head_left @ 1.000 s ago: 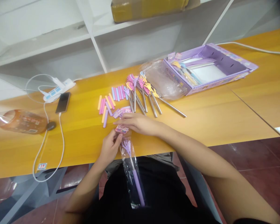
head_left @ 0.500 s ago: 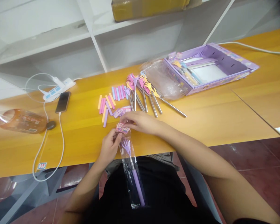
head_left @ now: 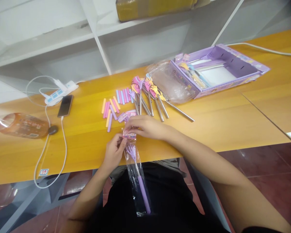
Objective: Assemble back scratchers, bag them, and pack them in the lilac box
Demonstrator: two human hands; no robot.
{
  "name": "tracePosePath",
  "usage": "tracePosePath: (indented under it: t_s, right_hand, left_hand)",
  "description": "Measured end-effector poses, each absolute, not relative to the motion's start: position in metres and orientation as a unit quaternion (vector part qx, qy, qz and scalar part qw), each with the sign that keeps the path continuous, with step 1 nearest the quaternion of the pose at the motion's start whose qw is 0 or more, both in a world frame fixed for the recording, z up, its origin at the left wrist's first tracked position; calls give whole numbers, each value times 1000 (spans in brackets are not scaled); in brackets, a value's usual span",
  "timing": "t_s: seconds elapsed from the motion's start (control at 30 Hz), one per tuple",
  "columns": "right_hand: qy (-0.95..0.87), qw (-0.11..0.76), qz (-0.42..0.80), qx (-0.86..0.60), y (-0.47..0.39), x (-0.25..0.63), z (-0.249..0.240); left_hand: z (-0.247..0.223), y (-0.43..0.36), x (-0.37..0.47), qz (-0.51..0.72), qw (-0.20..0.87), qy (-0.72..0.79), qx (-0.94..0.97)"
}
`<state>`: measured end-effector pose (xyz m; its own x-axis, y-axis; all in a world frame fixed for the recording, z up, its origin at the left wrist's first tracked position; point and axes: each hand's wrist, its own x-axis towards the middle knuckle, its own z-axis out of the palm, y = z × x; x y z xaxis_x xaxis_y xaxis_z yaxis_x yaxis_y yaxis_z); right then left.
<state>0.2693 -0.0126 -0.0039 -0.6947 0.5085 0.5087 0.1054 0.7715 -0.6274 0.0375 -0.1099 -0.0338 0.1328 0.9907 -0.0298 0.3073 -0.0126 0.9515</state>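
A purple back scratcher with a hand-shaped head lies inside a clear plastic bag that hangs over the table edge onto my lap. At the bag's top is a small pink printed card. My left hand pinches the card's lower left side between thumb and fingers. From above, my right hand grips the card's upper edge, its fingertips partly hidden. Just beyond my right hand lie more printed cards. Several metal back scratchers with coloured hand heads are piled behind them.
Coloured handle tubes lie left of the pile. A purple display box holding bagged pieces stands at the back right beside loose clear plastic. On the left are an orange bottle, a phone, a power strip and cables.
The printed card has turned a little flatter and shifted slightly right between my fingers. Both hands stay almost in place, and the bagged back scratcher hangs as before.
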Motion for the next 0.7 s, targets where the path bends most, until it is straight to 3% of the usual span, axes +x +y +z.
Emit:
tracePosePath:
  t_s: [0.7]
  right_hand:
    - [-875,344,284,-191,-20,269,5]
  left_hand:
    - [-45,-110,37,440,472,528,552]
